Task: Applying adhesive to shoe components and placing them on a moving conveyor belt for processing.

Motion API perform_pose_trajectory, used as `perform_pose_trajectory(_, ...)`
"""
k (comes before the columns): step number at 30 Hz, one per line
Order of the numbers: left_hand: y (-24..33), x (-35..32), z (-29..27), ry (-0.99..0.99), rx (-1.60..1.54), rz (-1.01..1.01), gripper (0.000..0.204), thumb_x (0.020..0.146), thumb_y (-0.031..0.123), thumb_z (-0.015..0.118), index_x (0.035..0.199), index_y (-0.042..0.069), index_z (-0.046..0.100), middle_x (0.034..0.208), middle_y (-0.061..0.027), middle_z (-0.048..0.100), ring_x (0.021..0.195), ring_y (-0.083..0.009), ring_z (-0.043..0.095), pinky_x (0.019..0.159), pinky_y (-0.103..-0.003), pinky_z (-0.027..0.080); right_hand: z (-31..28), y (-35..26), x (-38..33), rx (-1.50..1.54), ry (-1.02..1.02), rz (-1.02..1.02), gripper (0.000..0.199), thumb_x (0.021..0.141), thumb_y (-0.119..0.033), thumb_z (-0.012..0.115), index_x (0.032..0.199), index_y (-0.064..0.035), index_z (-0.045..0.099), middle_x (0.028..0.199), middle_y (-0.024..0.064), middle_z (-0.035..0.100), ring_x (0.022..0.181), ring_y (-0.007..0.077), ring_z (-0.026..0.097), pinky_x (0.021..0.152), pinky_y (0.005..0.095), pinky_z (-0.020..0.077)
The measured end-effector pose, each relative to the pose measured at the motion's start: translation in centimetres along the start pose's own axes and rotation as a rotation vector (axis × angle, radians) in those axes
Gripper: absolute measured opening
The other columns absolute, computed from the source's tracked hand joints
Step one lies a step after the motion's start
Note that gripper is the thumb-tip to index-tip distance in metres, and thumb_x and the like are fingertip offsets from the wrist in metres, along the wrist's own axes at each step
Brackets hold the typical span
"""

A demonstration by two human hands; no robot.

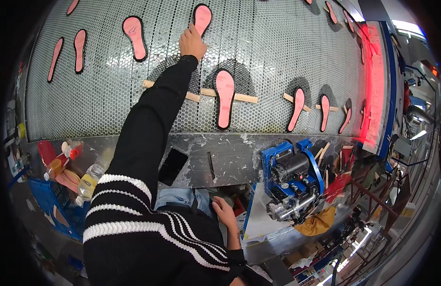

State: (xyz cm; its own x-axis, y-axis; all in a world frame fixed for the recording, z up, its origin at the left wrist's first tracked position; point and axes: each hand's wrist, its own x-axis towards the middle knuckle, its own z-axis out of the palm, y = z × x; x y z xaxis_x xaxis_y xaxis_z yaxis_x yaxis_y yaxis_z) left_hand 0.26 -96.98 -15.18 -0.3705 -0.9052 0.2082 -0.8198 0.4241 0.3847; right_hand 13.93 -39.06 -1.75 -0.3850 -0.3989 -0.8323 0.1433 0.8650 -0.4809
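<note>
My left hand [192,44] reaches far out over a mesh conveyor belt [168,112], its fingers closed round the narrow lower end of a pink insole with a black rim [202,18]. Part of that insole is hidden under the hand. Left of it lies another pink insole [135,38]. Nearer me, one more insole [225,97] rests across a pale wooden strip [246,98]. My right hand [223,212] hangs low beside my lap, fingers loosely stretched, with nothing visible in it.
Several more insoles [296,109] lie along the belt, some on strips. A metal ledge [230,167] in front of me holds a black phone [173,166]. At right stands a blue-framed machine [294,178]; at left, a bottle [89,182] and blue crate [51,200]. Red light [371,86] glows at the belt's right end.
</note>
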Motion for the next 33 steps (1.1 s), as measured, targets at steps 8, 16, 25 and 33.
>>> perform_pose_trajectory(8,-0.5,-14.8,-12.8,-0.046,-0.331,-0.059,0.087,0.071,0.014,0.066,0.145,-0.008,0.024,0.113,-0.0269,0.053,0.105,-0.0423,0.054,0.090,-0.047,0.045,-0.8,-0.3,0.8,-0.009,0.022,-0.092,0.037,0.093,-0.022,0.061,0.124,-0.0023,0.059,0.109,0.0181,0.069,0.100,0.0278,0.068,0.086,0.0346,0.0516)
perform_pose_trajectory(16,-5.8,-24.1,-13.7,-0.214,-0.155,0.012,0.092,0.072,0.017,0.073,0.147,-0.003,0.023,0.142,-0.0272,0.037,0.131,-0.0436,0.037,0.109,-0.047,0.033,-1.7,4.5,-1.9,-0.037,0.044,-0.226,0.038,0.093,-0.021,0.061,0.126,-0.0021,0.057,0.109,0.0169,0.067,0.100,0.0263,0.066,0.087,0.0342,0.0508)
perform_pose_trajectory(25,1.6,-34.7,-16.1,-0.030,-0.276,0.304,0.081,0.076,0.008,0.063,0.147,-0.006,0.025,0.146,-0.0276,0.034,0.136,-0.0411,0.035,0.115,-0.045,0.026,-9.5,19.8,-5.9,0.194,0.218,-0.297,0.042,0.090,-0.022,0.065,0.124,0.0016,0.058,0.108,0.0161,0.069,0.103,0.0202,0.065,0.088,0.0331,0.0510)
perform_pose_trajectory(33,11.5,-55.8,-19.9,-0.440,-0.613,0.290,0.082,0.079,0.000,0.060,0.151,-0.001,0.020,0.141,-0.0227,0.038,0.124,-0.0341,0.047,0.107,-0.041,0.035,-25.5,38.2,-5.2,0.339,1.169,-0.095,0.046,0.078,-0.016,0.076,0.118,0.0004,0.060,0.111,0.0172,0.065,0.098,0.0317,0.064,0.088,0.0395,0.0499)
